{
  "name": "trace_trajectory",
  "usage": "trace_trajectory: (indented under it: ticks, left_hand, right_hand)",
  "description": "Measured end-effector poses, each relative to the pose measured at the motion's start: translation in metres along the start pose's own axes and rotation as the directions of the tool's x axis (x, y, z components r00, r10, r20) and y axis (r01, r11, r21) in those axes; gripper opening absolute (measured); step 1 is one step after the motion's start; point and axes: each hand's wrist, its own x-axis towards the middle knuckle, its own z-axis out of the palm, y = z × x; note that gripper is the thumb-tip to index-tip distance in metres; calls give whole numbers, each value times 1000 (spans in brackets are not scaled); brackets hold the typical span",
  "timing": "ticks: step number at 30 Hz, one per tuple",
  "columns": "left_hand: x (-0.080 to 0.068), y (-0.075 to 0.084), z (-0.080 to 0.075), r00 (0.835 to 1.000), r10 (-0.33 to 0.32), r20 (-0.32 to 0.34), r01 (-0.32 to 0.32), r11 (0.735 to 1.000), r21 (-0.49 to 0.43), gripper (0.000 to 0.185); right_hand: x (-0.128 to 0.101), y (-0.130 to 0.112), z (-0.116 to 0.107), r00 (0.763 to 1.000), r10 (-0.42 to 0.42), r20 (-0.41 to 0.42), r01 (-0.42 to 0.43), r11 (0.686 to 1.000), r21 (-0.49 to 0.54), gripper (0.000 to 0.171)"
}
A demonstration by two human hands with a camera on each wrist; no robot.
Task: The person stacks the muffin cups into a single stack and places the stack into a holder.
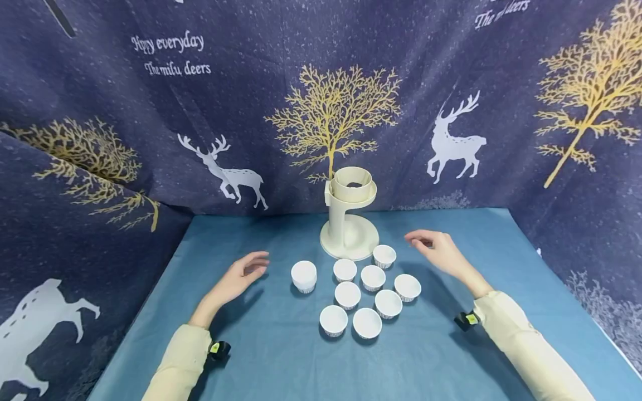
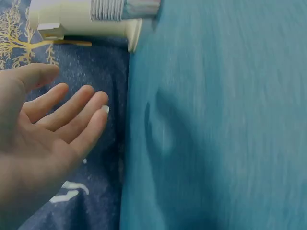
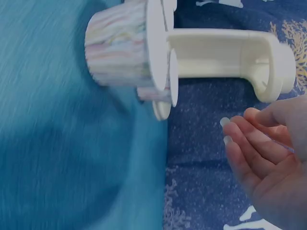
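Observation:
Several white paper cups [image 1: 348,294] stand open side up in a loose cluster on the blue tablecloth [image 1: 281,356]. Behind them stands a cream stand [image 1: 349,223] with a round base and a ring at its top. My left hand [image 1: 247,269] hovers left of the cluster, nearest the leftmost cup [image 1: 304,275], with its fingers straight and empty. In the left wrist view the left hand [image 2: 57,124] shows a bare palm. My right hand [image 1: 427,243] hovers right of the stand, near the rearmost cup [image 1: 384,255], fingers loosely bent and holding nothing. The right wrist view shows the right hand [image 3: 264,158] empty, apart from a cup [image 3: 120,45].
A dark blue curtain [image 1: 200,122] printed with deer and golden trees encloses the table at the back and on both sides. Bare blue cloth lies in front of the cups and along both sides of the table. The cream stand [image 3: 230,52] also appears in the right wrist view.

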Motion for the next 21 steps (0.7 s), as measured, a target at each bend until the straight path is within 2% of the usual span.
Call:
trace_trajectory:
  ticks: [5, 10, 14, 17, 21]
  left_hand:
    - [2, 4, 8, 996, 52, 71, -41, 987, -155, 45]
    - [1, 7, 15, 981, 99, 168, -57, 969, -242, 51]
    - [1, 8, 16, 969, 120, 217, -53, 955, -291, 56]
    - [1, 10, 18, 964, 107, 243, -28, 951, -306, 61]
    - [3, 14, 23, 964, 42, 264, 37, 958, -286, 70]
  right_hand:
    - [5, -7, 4, 999, -32, 26, 30, 998, 64, 20]
    - [6, -11, 7, 998, -51, 30, 47, 993, 104, 19]
    - [6, -18, 7, 997, -43, 57, 34, 988, 153, 20]
    - [7, -21, 7, 996, -25, 85, 9, 982, 189, 21]
    - [9, -20, 9, 991, -5, 134, -26, 974, 224, 22]
